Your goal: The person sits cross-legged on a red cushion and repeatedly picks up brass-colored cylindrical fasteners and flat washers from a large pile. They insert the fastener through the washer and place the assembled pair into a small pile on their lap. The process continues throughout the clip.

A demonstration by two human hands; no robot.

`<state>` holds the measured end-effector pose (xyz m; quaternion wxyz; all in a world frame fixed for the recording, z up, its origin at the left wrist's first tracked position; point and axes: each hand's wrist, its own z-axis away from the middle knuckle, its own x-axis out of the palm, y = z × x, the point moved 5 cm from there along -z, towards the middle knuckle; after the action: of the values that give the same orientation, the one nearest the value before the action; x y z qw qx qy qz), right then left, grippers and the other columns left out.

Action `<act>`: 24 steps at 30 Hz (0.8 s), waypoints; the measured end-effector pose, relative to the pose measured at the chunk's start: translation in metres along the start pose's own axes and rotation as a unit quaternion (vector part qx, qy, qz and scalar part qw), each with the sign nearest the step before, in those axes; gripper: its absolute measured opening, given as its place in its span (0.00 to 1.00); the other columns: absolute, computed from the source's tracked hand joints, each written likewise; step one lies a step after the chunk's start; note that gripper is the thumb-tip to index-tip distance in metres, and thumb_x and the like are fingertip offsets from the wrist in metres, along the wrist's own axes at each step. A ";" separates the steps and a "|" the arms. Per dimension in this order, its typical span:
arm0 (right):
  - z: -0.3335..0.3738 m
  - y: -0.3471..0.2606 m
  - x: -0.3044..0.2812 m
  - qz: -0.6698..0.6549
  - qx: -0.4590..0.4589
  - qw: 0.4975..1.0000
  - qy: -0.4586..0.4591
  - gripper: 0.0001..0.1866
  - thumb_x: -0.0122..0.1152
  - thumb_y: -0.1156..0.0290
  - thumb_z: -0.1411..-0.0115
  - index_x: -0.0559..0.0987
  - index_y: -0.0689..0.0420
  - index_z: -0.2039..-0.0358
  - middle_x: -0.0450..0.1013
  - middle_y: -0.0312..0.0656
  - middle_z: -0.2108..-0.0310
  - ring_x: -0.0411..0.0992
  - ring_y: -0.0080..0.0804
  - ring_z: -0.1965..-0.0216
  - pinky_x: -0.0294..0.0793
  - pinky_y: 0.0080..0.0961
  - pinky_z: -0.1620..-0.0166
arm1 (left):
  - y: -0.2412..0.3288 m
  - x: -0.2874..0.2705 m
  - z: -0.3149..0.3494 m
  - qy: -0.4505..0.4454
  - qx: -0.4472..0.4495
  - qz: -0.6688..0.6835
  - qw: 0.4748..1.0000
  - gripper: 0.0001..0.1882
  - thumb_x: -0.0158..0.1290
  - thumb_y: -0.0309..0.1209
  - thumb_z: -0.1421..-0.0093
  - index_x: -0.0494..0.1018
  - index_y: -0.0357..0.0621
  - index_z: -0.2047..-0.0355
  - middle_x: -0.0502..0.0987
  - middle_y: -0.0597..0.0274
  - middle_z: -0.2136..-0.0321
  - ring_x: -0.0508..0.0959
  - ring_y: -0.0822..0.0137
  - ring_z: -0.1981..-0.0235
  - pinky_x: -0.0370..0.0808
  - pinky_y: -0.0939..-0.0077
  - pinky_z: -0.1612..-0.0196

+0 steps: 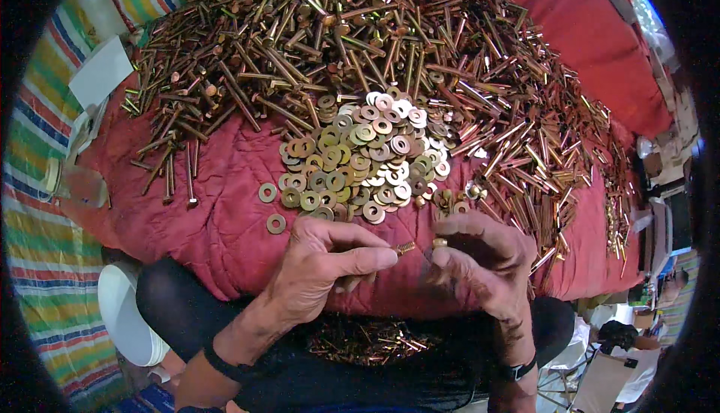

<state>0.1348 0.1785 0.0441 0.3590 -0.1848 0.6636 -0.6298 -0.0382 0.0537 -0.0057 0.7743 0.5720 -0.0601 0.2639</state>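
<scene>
My left hand pinches a bolt, its threaded brass-coloured tip sticking out past the thumb and finger; the rest is hidden in the hand. Facing that tip, a small gap away, my right hand holds a small brass-coloured nut between thumb and fingertips. Just beyond both hands lies a heap of flat washers on red quilted cloth. A few small nuts sit at the heap's right edge. Behind and to the right spreads a large pile of long bolts.
More bolts lie in my lap, below my wrists. A white bucket stands at the left, near a clear plastic jar and a white card. Striped sheeting hangs along the left. Another person is at the far lower right.
</scene>
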 end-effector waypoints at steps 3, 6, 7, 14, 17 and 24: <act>0.001 -0.010 0.006 0.089 -0.124 0.988 -0.028 0.14 0.76 0.76 0.45 0.86 0.59 0.57 0.83 0.41 0.65 0.82 0.31 0.63 0.81 0.26 0.60 | 0.000 0.000 0.003 -0.022 -0.019 -0.014 0.999 0.10 0.66 0.29 0.40 0.84 0.32 0.65 0.79 0.63 0.79 0.71 0.77 0.84 0.62 0.82 0.82; 0.003 -0.018 0.007 0.156 -0.225 0.961 -0.027 0.15 0.78 0.78 0.52 0.87 0.59 0.61 0.83 0.44 0.66 0.82 0.33 0.66 0.81 0.24 0.64 | -0.003 0.000 0.005 -0.046 -0.089 -0.007 0.995 0.11 0.66 0.31 0.39 0.84 0.31 0.65 0.78 0.62 0.80 0.68 0.79 0.86 0.59 0.83 0.83; 0.004 -0.019 0.008 0.164 -0.242 0.956 -0.038 0.15 0.78 0.77 0.52 0.88 0.59 0.61 0.83 0.44 0.66 0.82 0.34 0.66 0.82 0.25 0.63 | -0.003 0.001 0.006 -0.059 -0.102 0.016 0.993 0.12 0.65 0.31 0.38 0.84 0.30 0.65 0.78 0.62 0.81 0.68 0.80 0.87 0.58 0.84 0.84; 0.009 -0.021 0.009 0.218 -0.287 0.931 -0.050 0.14 0.79 0.74 0.53 0.88 0.57 0.64 0.83 0.43 0.65 0.83 0.37 0.64 0.84 0.28 0.63 | -0.007 0.005 0.004 -0.120 -0.166 0.093 0.974 0.15 0.63 0.32 0.34 0.83 0.27 0.66 0.76 0.65 0.83 0.64 0.84 0.88 0.54 0.87 0.86; 0.009 -0.018 0.008 0.162 -0.254 0.952 -0.052 0.12 0.79 0.71 0.53 0.88 0.58 0.66 0.83 0.42 0.64 0.84 0.37 0.63 0.84 0.28 0.62 | -0.009 0.006 0.004 -0.128 -0.163 0.099 0.973 0.15 0.63 0.34 0.33 0.84 0.29 0.67 0.75 0.67 0.84 0.63 0.84 0.88 0.53 0.87 0.86; 0.009 -0.012 0.009 0.185 -0.196 0.960 -0.069 0.13 0.76 0.70 0.46 0.85 0.61 0.61 0.82 0.40 0.67 0.82 0.36 0.66 0.79 0.27 0.63 | 0.002 0.006 0.004 -0.073 -0.009 -0.123 0.990 0.12 0.65 0.33 0.35 0.85 0.33 0.68 0.80 0.67 0.80 0.73 0.79 0.83 0.66 0.80 0.81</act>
<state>0.1329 0.1642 0.0537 0.4708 -0.1681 0.7704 -0.3956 -0.0335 0.0522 -0.0001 0.7998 0.5855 -0.0483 0.1236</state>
